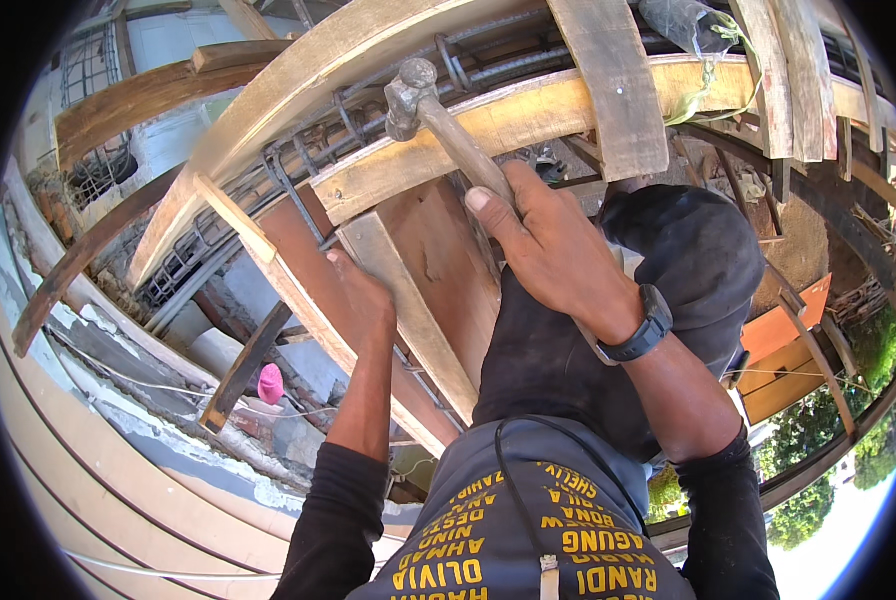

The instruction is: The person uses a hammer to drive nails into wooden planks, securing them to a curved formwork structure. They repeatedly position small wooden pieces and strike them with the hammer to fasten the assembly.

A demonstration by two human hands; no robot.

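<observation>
My right hand point(548, 245) grips the wooden handle of a hammer point(438, 115). Its metal head is raised over a pale timber beam point(528, 115). My left hand point(360, 295) is closed around the edge of a reddish-brown board point(418, 250) that has a pale wooden batten point(408, 310) fixed along it. The board stands against the side of the beam formwork. A dark watch point(643, 330) sits on my right wrist. My dark trousers fill the view below the right hand.
Steel reinforcing bars point(308, 165) run inside the wooden formwork. More planks point(608, 80) cross overhead, and a dark brace point(243, 365) leans at the lower left beside a pink object point(270, 383). An orange board point(783, 330) and green trees point(818, 440) lie far below on the right.
</observation>
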